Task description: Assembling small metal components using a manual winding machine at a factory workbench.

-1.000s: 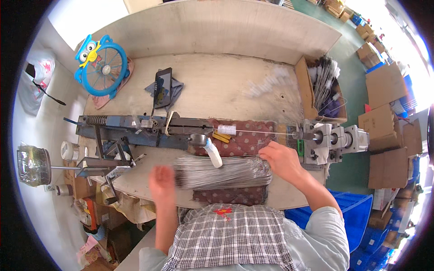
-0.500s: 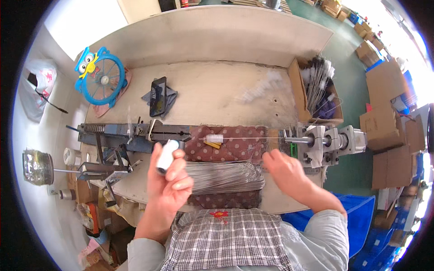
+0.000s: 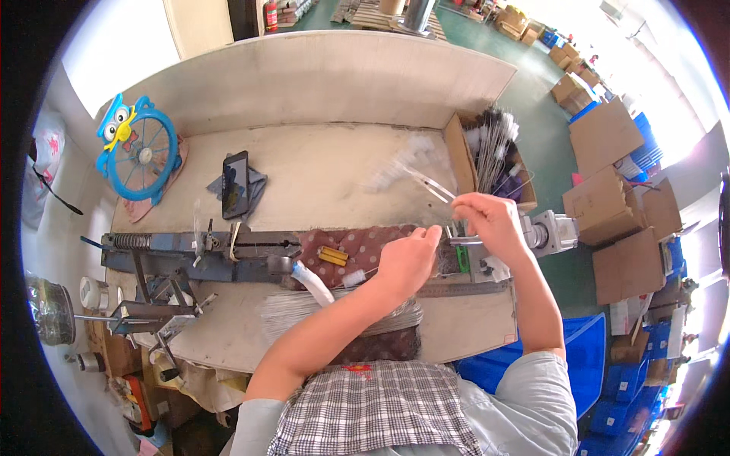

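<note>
My left hand (image 3: 411, 262) is pinched closed in front of the machine's right-hand clamp. A thin wire runs from it to a small white-bristled brush (image 3: 354, 279), so it seems to grip that brush's wire stem, though the fingers hide the grip. Just above the clamp, my right hand (image 3: 490, 220) is closed on slim silver tweezers (image 3: 432, 186) whose two prongs point to the far left. Beneath my left forearm a white-handled tool (image 3: 313, 283) lies on a bundle of thin wires (image 3: 285, 313). A yellow block (image 3: 333, 255) rests on the dotted cloth (image 3: 365, 247).
On the right stands the machine's metal chuck (image 3: 551, 232); behind it is a cardboard box (image 3: 458, 152) of wire brushes. White brushes (image 3: 411, 161) lie on the table. A phone (image 3: 236, 185) and a blue fan (image 3: 142, 156) are at the left. A blue bin (image 3: 585, 353) stands low right.
My left hand has put down the white-handled tool and crossed right. My right hand has risen and now holds tweezers. The brush has shifted nearer me and tilted.
</note>
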Action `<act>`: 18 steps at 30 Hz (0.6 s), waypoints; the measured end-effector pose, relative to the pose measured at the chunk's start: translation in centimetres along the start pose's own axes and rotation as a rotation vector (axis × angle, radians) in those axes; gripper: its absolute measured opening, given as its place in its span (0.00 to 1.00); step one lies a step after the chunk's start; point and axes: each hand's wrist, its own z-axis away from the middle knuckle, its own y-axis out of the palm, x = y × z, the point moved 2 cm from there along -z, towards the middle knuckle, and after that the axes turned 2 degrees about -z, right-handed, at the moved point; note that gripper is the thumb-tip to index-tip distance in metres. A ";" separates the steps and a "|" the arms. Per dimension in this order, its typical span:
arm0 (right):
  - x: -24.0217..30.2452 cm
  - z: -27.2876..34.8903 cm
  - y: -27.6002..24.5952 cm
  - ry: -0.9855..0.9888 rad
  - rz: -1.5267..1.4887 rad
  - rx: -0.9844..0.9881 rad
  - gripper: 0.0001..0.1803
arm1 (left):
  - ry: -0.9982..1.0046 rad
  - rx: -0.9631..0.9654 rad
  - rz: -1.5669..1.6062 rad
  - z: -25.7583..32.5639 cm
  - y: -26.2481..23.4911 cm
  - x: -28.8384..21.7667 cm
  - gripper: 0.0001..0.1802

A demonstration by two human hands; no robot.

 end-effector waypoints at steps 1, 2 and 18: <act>0.0 0.1 -0.1 -0.006 0.003 -0.004 0.07 | -0.012 0.107 -0.096 -0.6 0.9 0.5 0.09; -0.5 0.4 -0.1 -0.012 0.008 -0.006 0.07 | -0.004 0.110 -0.096 -1.1 0.8 0.4 0.09; -5.2 -0.9 2.1 -0.006 0.008 0.306 0.09 | -0.592 0.087 1.129 -1.1 0.4 3.0 0.20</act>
